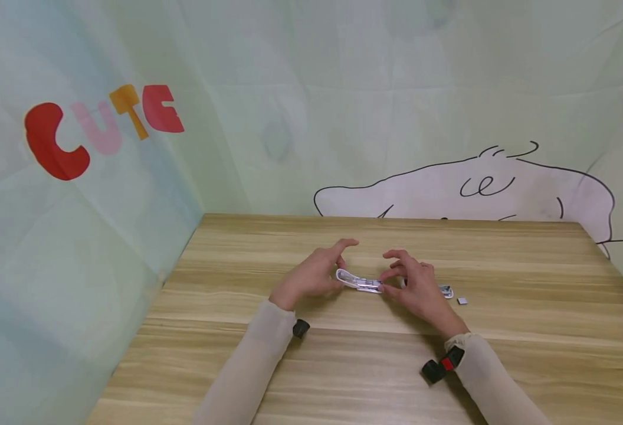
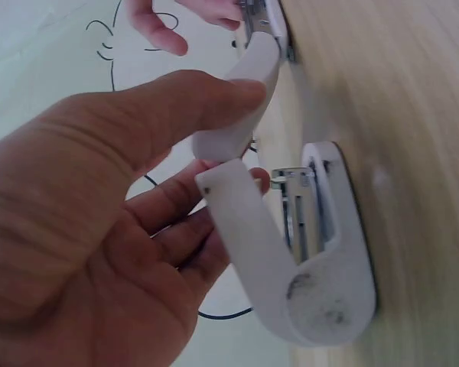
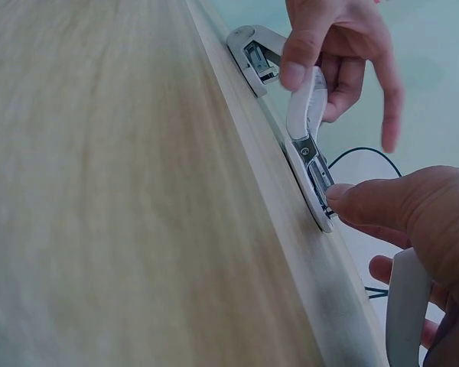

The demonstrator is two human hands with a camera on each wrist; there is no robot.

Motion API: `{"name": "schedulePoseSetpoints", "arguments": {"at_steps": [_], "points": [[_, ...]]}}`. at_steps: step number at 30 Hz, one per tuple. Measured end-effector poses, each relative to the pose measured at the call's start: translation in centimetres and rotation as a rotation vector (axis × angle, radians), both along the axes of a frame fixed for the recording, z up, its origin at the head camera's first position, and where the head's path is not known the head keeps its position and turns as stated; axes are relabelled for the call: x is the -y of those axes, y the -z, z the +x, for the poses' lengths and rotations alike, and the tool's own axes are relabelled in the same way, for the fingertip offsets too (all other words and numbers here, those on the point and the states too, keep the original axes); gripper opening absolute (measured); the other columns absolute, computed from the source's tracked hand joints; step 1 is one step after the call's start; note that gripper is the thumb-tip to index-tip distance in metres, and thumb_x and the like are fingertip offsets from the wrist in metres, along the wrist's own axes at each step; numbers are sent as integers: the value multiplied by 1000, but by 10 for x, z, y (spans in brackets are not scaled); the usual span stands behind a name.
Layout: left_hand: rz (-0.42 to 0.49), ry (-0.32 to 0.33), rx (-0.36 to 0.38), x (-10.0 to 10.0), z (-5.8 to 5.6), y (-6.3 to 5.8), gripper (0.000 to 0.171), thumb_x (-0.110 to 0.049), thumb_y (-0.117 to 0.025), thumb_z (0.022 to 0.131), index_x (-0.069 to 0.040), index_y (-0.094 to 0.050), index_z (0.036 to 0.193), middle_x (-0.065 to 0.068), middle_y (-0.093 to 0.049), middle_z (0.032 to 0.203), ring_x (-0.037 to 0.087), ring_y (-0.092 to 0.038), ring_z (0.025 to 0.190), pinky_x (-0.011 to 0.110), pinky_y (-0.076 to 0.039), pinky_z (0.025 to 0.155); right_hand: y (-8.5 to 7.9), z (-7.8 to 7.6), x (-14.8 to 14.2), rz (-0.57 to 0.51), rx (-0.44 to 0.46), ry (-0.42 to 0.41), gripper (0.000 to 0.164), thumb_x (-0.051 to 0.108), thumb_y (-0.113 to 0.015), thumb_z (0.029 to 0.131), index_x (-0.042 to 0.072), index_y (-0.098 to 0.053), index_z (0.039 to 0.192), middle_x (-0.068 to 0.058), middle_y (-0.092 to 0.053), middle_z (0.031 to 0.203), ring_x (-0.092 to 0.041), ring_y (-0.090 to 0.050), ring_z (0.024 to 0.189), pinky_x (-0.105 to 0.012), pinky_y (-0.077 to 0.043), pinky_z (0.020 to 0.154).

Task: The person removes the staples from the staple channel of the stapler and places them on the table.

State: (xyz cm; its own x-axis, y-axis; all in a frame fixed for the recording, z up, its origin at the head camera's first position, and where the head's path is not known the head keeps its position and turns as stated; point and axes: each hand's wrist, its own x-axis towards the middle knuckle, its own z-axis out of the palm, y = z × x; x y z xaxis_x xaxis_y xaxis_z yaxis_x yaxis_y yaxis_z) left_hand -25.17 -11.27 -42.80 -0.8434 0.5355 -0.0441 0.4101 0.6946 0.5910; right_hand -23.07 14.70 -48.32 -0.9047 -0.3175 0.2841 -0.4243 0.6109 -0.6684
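Note:
A white stapler (image 1: 363, 284) lies folded open on the table between the two hands, its metal staple channel (image 3: 320, 177) exposed. My left hand (image 1: 314, 274) pinches its raised white handle (image 2: 249, 99) between thumb and fingers. At the opposite end, the thumb and a finger of my right hand (image 1: 416, 289) pinch the tip of the channel; whatever may lie between those fingertips is hidden. Beside the left hand stands a second white stapler (image 2: 329, 298), partly open, which the hand covers in the head view. A third stapler (image 1: 446, 291) lies partly behind the right hand.
A small grey block (image 1: 462, 301), like a short stick of staples, lies right of the third stapler. The wooden table (image 1: 343, 378) meets a printed cloth backdrop (image 1: 290, 118) at its back and left edges. Black straps with cameras (image 1: 441, 367) sit on the wrists.

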Motion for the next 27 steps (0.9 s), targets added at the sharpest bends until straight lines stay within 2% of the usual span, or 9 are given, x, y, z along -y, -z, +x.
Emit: {"name": "schedulePoseSetpoints", "arguments": {"at_steps": [5,11,16,21,27], "points": [[-18,28,9,2,-1,2,91,5,-80,87,-18,-36,164,5,-69,109,20,-58,89,34,-51,87,2,-1,-1,6,-26,-16,59,7,-91,84,10,-62,134,2,-86,101,-33,-73,120,-55,-36,106],[-20,22,24,3,-2,4,89,3,-80,89,-18,-38,164,4,-68,111,20,-59,93,36,-51,90,2,0,0,28,-30,-2,48,9,-89,87,15,-67,129,4,-85,104,-29,-69,114,-54,-33,104],[-25,16,31,4,-2,4,87,1,-79,91,-21,-38,164,4,-67,113,23,-60,98,37,-51,94,2,1,0,73,-40,2,37,14,-89,88,20,-74,121,3,-84,109,-30,-64,123,-62,-33,109],[-9,14,36,4,-2,3,88,3,-79,90,-20,-38,164,5,-68,113,27,-62,99,38,-51,94,0,1,1,121,-51,-20,26,18,-89,87,24,-80,111,-1,-82,118,-35,-61,131,-65,-32,110],[-12,20,38,4,-2,3,88,3,-79,90,-20,-38,165,4,-68,112,27,-63,99,38,-51,93,-1,1,3,162,-51,-56,22,20,-88,89,25,-83,109,2,-83,116,-37,-60,135,-66,-28,111]]}}
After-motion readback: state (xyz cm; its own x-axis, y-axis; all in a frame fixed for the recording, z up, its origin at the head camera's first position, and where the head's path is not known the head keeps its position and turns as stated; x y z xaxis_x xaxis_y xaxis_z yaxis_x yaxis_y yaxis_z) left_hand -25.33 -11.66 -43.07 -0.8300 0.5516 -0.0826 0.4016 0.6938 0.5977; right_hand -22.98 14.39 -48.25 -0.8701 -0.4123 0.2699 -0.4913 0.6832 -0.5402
